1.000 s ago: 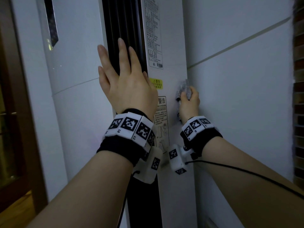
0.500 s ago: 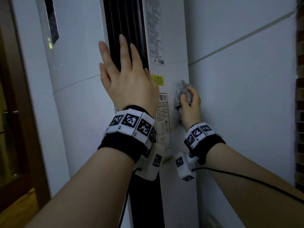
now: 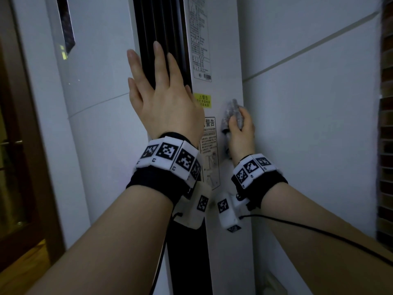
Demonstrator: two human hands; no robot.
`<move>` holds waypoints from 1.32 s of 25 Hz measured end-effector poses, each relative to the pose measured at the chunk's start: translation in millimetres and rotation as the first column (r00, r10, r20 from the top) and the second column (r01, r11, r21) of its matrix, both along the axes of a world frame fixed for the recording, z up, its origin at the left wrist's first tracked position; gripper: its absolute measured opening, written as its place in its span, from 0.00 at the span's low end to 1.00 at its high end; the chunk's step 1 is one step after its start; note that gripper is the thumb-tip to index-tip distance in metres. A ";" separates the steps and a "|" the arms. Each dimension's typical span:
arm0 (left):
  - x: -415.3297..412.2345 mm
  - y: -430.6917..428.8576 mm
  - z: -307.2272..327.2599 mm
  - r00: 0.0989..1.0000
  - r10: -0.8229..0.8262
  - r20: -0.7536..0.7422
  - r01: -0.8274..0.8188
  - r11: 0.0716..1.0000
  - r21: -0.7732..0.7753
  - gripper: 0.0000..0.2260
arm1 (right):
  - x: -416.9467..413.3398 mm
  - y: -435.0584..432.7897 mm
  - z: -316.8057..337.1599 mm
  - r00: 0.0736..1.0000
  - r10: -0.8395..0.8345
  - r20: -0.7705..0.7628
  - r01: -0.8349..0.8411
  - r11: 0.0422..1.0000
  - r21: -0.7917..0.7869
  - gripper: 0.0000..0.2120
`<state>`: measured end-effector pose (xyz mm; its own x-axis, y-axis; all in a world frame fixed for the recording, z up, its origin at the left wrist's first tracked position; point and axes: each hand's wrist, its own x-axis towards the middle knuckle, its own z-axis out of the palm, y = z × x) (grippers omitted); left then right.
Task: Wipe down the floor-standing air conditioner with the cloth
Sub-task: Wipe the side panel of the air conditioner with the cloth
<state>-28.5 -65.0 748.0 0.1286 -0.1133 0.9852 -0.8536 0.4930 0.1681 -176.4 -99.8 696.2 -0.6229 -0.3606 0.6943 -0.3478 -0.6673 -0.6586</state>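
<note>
Our left hand (image 3: 163,103) lies flat, fingers straight and slightly spread, on the dark louvred strip (image 3: 161,28) of the tall white floor-standing air conditioner (image 3: 102,145); leaning harder could bend a louvre. Further right, hard rubbing might lift the edges of the paper labels (image 3: 211,145). Our right hand (image 3: 241,133) clutches the crumpled grey cloth (image 3: 230,112) against the side panel, just beside the wall (image 3: 308,124). We count two hands, one cloth, three labels.

The right hand (image 3: 241,135) hides most of the cloth (image 3: 231,111); print on the label (image 3: 201,50) is unreadable.
</note>
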 end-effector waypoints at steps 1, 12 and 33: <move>-0.1 -0.2 -0.4 1.000 0.002 0.001 -0.002 1.000 0.002 0.26 | 5.1 1.6 -3.8 0.999 0.006 -0.050 -0.007 1.000 -0.025 0.18; 4.6 3.2 0.0 0.999 -0.041 0.018 0.040 0.999 0.026 0.25 | 34.6 18.3 -3.8 0.986 -0.017 -0.166 0.002 0.996 -0.091 0.20; 47.7 -16.4 -29.6 0.842 -0.496 -0.212 0.523 0.846 0.101 0.25 | 58.7 33.1 -11.6 0.975 -0.059 -0.216 0.041 0.996 -0.084 0.18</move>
<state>19.3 -81.4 718.4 0.1761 -0.3526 0.9191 -0.4395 0.8073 0.3939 -117.7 -66.7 684.6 -0.4690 -0.2713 0.8405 -0.5117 -0.6922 -0.5090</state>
